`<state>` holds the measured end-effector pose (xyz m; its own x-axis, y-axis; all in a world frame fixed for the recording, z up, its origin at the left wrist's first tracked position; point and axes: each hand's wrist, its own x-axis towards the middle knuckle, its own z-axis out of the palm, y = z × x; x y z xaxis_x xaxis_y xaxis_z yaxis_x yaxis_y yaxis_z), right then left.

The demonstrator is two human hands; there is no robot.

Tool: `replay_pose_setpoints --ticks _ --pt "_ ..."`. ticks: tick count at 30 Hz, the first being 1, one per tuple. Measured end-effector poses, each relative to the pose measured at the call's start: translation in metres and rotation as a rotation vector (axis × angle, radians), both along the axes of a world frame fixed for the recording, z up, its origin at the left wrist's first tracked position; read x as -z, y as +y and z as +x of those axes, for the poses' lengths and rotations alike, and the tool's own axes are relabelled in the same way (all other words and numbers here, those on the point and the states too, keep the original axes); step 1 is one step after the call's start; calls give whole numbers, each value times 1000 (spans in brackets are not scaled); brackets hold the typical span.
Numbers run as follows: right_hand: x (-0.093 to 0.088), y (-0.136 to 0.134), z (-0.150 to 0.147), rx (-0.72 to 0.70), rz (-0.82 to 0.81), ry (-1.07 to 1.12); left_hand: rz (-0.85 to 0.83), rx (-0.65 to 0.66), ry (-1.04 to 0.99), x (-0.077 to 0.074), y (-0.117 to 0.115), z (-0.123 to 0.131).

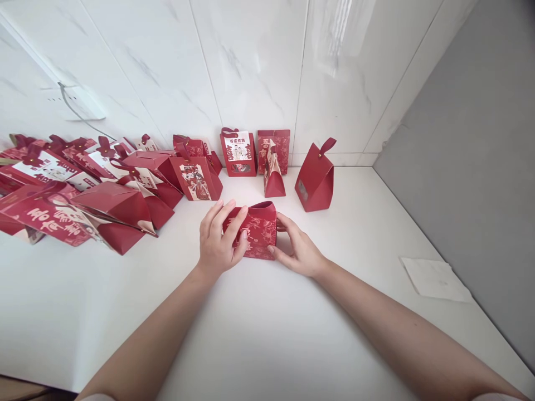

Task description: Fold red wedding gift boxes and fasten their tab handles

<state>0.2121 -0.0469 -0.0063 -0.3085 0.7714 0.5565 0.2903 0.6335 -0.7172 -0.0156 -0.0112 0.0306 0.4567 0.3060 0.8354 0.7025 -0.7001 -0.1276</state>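
Observation:
A small red gift box point(263, 234) with pale floral print and a ribbon loop at its top is on the white table in front of me. My left hand point(219, 236) grips its left side, fingers lying over the top and the front face. At the right edge, my right hand point(298, 248) holds the box between thumb and fingers. The far face of the box is hidden. Just behind it stand a narrow red box seen end-on point(275, 179) and a plain red box with a ribbon point(315, 178).
Several red gift boxes point(112, 203) crowd the left side of the table. More boxes, among them one with a white label point(239, 153), stand along the tiled wall point(259, 67). A white paper point(434, 278) lies at the right, beside a grey panel point(468, 156).

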Motion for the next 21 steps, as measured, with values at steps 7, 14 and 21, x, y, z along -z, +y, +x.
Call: replay_pose_setpoints --ticks 7,14,21 --pt "0 0 0 9 -33 24 -16 -16 20 0 0 0" --pt "1 0 1 8 -36 36 9 -10 63 1 3 -3" --pt "1 0 2 1 -64 32 -35 39 34 3 3 -3"
